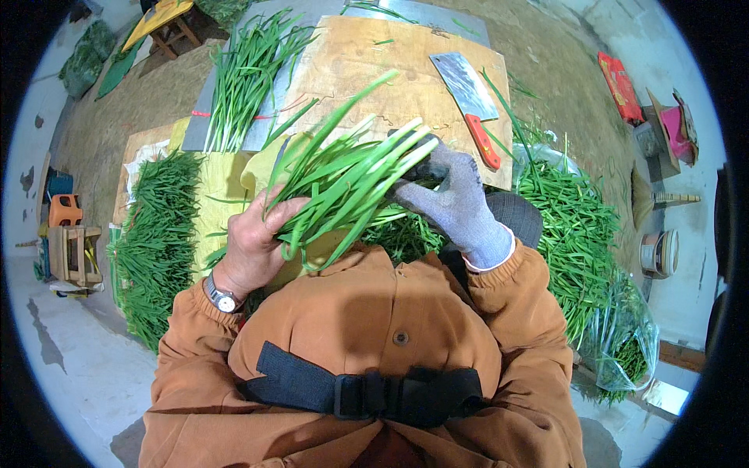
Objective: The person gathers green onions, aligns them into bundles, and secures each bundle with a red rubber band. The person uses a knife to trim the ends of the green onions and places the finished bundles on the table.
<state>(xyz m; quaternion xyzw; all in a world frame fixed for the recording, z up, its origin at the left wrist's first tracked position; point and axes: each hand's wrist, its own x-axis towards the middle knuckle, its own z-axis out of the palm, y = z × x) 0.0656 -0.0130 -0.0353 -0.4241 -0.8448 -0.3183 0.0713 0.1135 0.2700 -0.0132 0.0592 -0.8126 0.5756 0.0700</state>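
Observation:
My bare left hand [253, 238], with a watch at the wrist, is closed round the leafy part of a bunch of Chinese chives [339, 175]. The pale stem ends point up and to the right. There my right hand [460, 199], in a grey glove, has its fingers curled at the stems; the fingertips are partly hidden behind them. Just beyond the bunch is a wooden board [359, 58]. A cleaver [466, 86] with a red handle lies on the board's right side. At the board's left rests another bunch of chives [253, 78], with a red band near its stem ends.
A large heap of chives [573, 234] lies to my right, beside a clear plastic bag [628, 343]. More chives [160, 234] are piled at my left. Farther off stand a yellow table [160, 17], an orange stool [65, 210], a wooden crate [76, 253] and a white bucket [660, 254].

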